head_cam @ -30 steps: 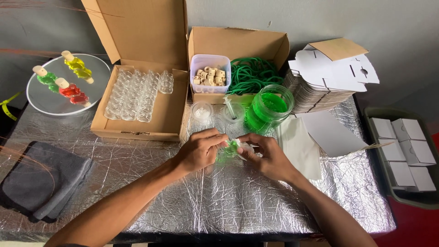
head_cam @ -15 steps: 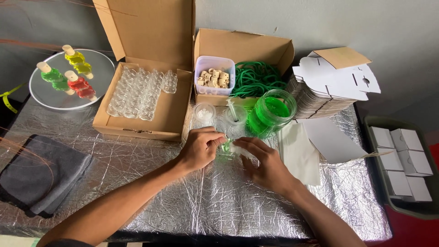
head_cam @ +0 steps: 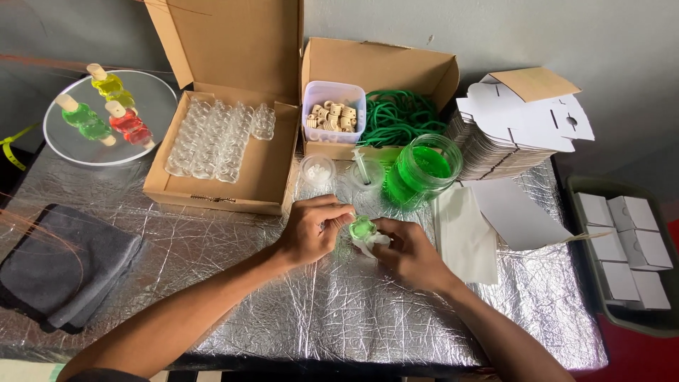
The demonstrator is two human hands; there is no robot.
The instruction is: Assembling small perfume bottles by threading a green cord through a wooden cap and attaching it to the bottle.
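Observation:
Both my hands meet over the foil-covered table [head_cam: 233, 269], holding a small clear bottle filled with green liquid [head_cam: 362, 228]. My left hand [head_cam: 312, 228] pinches the bottle's left side with thumb and fingers. My right hand [head_cam: 404, 252] cups it from the right with a scrap of white tissue [head_cam: 369, 245] pressed against it. Just behind stand a glass jar of green liquid [head_cam: 423, 170], a small clear cup holding a syringe [head_cam: 366, 174] and a little cup of white bits [head_cam: 317, 170].
An open cardboard box of empty clear bottles [head_cam: 219, 141] sits left of centre. Behind are a tub of corks [head_cam: 334, 113], green cord [head_cam: 399, 117], stacked flat white cartons [head_cam: 516, 134]. A round plate with three coloured bottles [head_cam: 106, 113], a dark cloth [head_cam: 64, 262], white sheets [head_cam: 481, 226], a tray of white boxes [head_cam: 629, 240].
The view has shifted slightly. My hands have stayed together at the table's middle, turning the green bottle and the tissue a little between the fingers.

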